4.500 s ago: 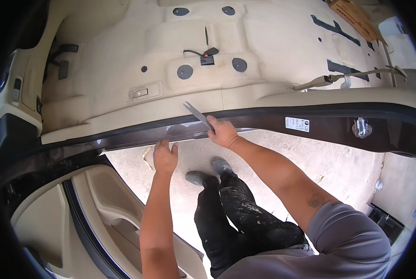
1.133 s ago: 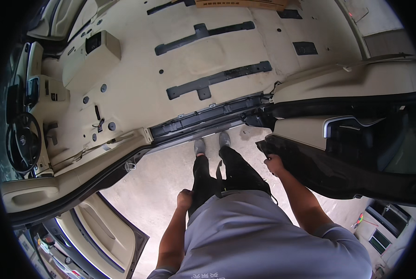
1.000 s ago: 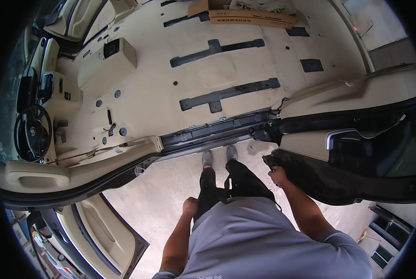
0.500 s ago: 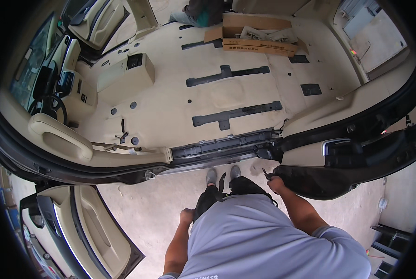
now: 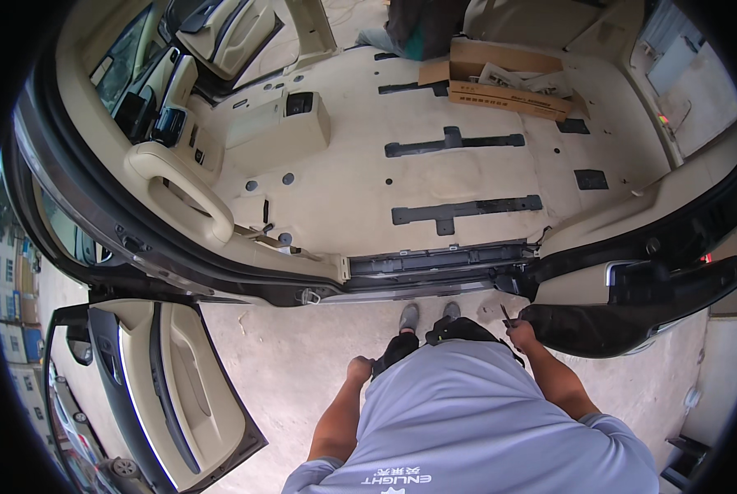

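My right hand (image 5: 521, 334) is closed around a slim dark tool with a pointed tip (image 5: 506, 314); its exact kind is too small to tell. That hand is beside the lower edge of the open rear door (image 5: 578, 329). My left hand (image 5: 359, 369) hangs closed next to my left thigh, and whatever it may hold is hidden. In front of me lies the vehicle's beige cabin floor (image 5: 352, 193), with dark slotted cutouts (image 5: 455, 146) across it. A dark door sill (image 5: 434, 262) runs between my feet and that floor.
An open cardboard box (image 5: 508, 100) with wrapped parts sits far right on the cabin floor. Beyond it, another person (image 5: 422, 29) is at the far side. A beige console (image 5: 278, 128) stands left. The open front door (image 5: 179, 387) juts out at my left.
My view has turned left, so the cabin and my body sit farther right in the picture. More of the outside shows at left. Both hands stay closed at my sides.
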`<state>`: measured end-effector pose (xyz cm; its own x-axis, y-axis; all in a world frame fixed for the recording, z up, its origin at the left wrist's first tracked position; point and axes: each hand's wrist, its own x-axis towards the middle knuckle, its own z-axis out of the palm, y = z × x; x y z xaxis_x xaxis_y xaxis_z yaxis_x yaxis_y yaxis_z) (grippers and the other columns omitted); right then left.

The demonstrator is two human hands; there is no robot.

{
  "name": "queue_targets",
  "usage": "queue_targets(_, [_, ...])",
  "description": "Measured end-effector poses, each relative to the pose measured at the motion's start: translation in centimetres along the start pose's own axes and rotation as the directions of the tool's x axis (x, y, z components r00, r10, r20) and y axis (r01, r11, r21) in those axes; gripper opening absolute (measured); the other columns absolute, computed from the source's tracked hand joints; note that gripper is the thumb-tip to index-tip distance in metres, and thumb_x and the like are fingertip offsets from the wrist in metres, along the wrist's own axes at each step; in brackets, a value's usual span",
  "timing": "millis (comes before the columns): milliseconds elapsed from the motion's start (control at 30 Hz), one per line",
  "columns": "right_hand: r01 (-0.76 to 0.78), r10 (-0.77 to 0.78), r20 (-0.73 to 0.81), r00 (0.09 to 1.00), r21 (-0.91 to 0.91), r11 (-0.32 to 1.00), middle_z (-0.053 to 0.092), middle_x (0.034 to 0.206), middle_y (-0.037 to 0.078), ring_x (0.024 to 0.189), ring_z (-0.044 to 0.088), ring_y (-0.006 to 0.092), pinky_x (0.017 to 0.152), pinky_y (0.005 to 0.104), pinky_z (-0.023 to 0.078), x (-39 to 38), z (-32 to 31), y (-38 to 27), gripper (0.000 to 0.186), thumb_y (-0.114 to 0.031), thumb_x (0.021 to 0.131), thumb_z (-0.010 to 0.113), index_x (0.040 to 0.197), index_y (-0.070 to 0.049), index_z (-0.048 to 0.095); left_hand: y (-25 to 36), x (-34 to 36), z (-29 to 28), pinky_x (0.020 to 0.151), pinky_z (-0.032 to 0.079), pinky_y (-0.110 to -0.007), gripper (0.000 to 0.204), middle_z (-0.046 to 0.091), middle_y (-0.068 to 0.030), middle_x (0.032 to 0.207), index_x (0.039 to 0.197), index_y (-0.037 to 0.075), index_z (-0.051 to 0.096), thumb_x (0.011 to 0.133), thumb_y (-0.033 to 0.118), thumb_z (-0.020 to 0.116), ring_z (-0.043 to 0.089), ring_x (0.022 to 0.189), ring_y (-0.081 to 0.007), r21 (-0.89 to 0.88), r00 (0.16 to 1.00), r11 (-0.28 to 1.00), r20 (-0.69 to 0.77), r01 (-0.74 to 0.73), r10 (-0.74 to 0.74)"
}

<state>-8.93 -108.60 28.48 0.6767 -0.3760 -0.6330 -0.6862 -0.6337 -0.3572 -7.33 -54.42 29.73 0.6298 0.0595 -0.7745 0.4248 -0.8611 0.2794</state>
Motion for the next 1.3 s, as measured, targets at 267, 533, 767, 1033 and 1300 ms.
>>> queue_targets(267, [-0.168,0.167,0.047,0.985,0.018,0.986,0.074,0.098,0.026,0.090,0.074,0.0394,0.078,0.0464,0.059,-4.6,-0.3,-1.2,0.027,-0.019,0.078,0.069,0.096,0.001,0.076,-1.0,2.7,-0.6,0.096,0.054,-0.049,0.042,0.073,-0.0236,0.112,0.098,0.005,0.078,0.093,0.041,0.059,0.068,0.111,-0.0399,0.037,0.998,0.998,0.029,-0.048,0.047])
queue_targets(533, [-0.245,0.242,0.045,0.969,0.087,0.966,0.075,0.097,0.024,0.089,0.075,0.0381,0.079,0.0453,0.061,-6.7,1.4,-0.3,0.029,-0.021,0.079,0.070,0.098,0.000,0.076,-3.3,7.8,0.5,0.097,0.054,-0.049,0.042,0.072,-0.0253,0.116,0.100,0.002,0.077,0.093,0.040,0.060,0.067,0.113,-0.0408,0.336,0.945,0.884,0.152,-0.325,0.289])
queue_targets(767, [-0.265,0.260,0.063,0.964,0.086,0.960,0.075,0.104,0.026,0.098,0.074,0.0383,0.088,0.0446,0.058,-8.4,2.8,-0.8,0.033,-0.023,0.078,0.069,0.101,0.000,0.078,-4.3,9.3,-0.7,0.095,0.055,-0.051,0.038,0.073,-0.0245,0.112,0.101,0.005,0.077,0.095,0.037,0.058,0.068,0.110,-0.0419,0.406,0.916,0.822,0.162,-0.400,0.367])
queue_targets(1033, [-0.293,0.293,0.017,0.956,0.105,0.950,0.075,0.107,0.026,0.103,0.072,0.0391,0.094,0.0437,0.056,-9.8,5.7,1.0,0.038,-0.027,0.077,0.070,0.103,0.000,0.078,3.6,3.2,-5.8,0.088,0.056,-0.048,0.039,0.074,-0.0224,0.110,0.102,0.006,0.078,0.094,0.038,0.059,0.070,0.101,-0.0401,-0.148,0.901,0.931,0.242,-0.333,0.360])
queue_targets(1300, [-0.298,0.305,-0.039,0.952,0.122,0.947,0.074,0.104,0.026,0.101,0.073,0.0397,0.090,0.0441,0.057,-12.5,4.9,0.1,0.032,-0.023,0.078,0.069,0.099,0.000,0.078,1.1,4.9,-8.5,0.078,0.058,-0.044,0.021,0.076,-0.0148,0.092,0.092,0.007,0.081,0.087,0.021,0.067,0.073,0.090,-0.0343,0.120,0.662,0.682,0.408,-0.721,0.628])
